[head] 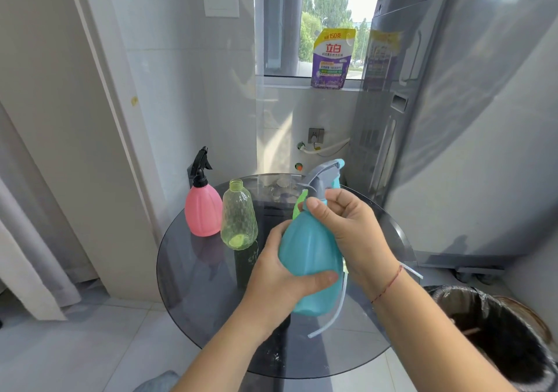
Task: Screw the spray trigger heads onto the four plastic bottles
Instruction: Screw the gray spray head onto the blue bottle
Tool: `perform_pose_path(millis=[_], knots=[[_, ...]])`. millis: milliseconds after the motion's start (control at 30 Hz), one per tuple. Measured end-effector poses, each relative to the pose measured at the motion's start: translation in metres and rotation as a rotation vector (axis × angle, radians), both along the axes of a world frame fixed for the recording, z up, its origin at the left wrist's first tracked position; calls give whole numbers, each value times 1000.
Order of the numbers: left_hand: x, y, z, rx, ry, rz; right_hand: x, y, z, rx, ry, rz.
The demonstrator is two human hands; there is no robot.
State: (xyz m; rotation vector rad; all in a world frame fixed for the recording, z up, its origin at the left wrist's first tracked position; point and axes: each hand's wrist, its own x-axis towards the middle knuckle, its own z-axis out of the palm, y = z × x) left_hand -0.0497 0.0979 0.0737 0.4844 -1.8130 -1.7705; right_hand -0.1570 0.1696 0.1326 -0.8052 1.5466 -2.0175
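A blue bottle (308, 259) is held tilted above the round glass table (211, 325). My left hand (280, 274) grips its belly from the left. My right hand (347, 228) is closed around its neck, just under a grey and blue spray trigger head (324, 176) that sits on top. At the table's far left stands a pink bottle (202, 210) with a black trigger head (200, 162) on it. Next to it a clear yellow-green bottle (238, 216) stands open, without a head. A green piece (299, 207) shows behind the blue bottle. A clear tube (332, 316) lies under it.
A grey washing machine (453, 120) stands close on the right. A bin with a black liner (498, 337) sits at the lower right, beside the table. A purple detergent pouch (330, 59) rests on the window sill. White wall and door frame on the left.
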Motion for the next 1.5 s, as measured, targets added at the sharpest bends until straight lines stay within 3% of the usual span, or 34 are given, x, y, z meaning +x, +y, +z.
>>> perform_pose_path(millis=[200, 333, 600, 867, 1000, 1067, 1167, 1267, 1367, 1500], knots=[[-9, 9, -4, -402, -121, 386, 4, -8, -7, 25, 7, -98], [-14, 15, -8, -596, -140, 523, 7, -12, -10, 12, -21, -195], [-18, 18, -10, -594, -148, 569, 6, -8, -12, -69, -37, -89], [-4, 3, 0, -86, -28, 72, -2, 3, 1, -75, 46, -52], [4, -20, 0, 406, 238, -156, -5, 8, 2, -148, 0, -17], [5, -21, -9, 644, 222, -253, -4, 7, 1, -187, -32, 3], [6, -13, -24, 958, 121, -578, -1, 5, -2, -211, -22, 52], [12, -9, -29, 1229, 169, -741, -2, 6, -2, -191, 7, 88], [10, -8, -24, 1160, 294, -607, -6, 8, 0, -144, 26, 106], [-3, 1, -26, 658, 313, -176, -10, 8, -1, -166, -35, 6]])
